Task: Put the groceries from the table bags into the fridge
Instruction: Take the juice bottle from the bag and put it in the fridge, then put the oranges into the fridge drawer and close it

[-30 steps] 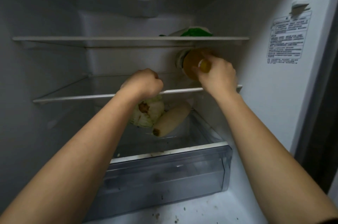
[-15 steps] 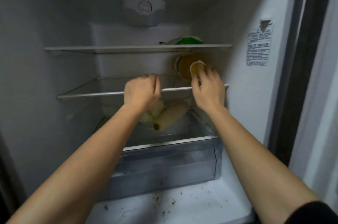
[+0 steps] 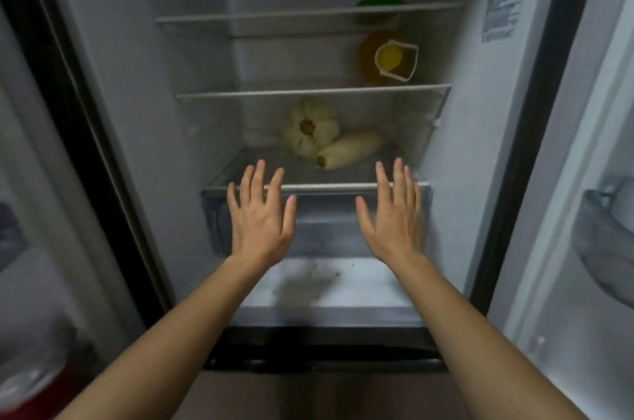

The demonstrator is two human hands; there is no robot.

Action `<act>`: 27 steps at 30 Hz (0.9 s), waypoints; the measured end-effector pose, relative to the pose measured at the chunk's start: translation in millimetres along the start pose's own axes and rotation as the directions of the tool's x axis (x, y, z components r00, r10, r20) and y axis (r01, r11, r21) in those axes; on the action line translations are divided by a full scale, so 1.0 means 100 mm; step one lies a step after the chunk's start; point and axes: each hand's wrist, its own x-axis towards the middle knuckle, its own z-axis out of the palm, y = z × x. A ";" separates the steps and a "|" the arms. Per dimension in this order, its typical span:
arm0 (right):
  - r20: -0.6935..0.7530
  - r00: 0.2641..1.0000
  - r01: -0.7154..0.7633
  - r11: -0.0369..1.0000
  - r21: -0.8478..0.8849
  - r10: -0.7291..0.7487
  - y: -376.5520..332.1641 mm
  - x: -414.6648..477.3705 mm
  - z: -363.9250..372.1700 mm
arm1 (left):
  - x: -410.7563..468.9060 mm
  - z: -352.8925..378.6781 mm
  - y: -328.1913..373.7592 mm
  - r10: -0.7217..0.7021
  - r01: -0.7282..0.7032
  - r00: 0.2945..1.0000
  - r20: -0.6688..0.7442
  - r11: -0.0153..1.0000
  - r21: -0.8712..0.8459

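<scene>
Lower now, my left hand [image 3: 262, 218] and right hand [image 3: 391, 218] face the drawer [image 3: 324, 186], fingers [image 3: 258, 177] spread and empty; I'd push it shut next.

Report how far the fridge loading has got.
Done: cabbage and radish lie in the drawer, a yellow-capped bottle lies on the middle shelf, a green item sits on the top shelf. In hand: nothing; left hand and right hand are open at the drawer's front. Left: the drawer looks pulled out; bags are out of view, so what remains cannot be told.
</scene>
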 end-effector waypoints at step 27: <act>0.128 0.919 0.286 0.855 0.432 -0.372 -3.89 -3.06 -0.66 | -3.92 -3.91 -2.06 -0.307 0.282 0.952 -0.004 0.869 0.406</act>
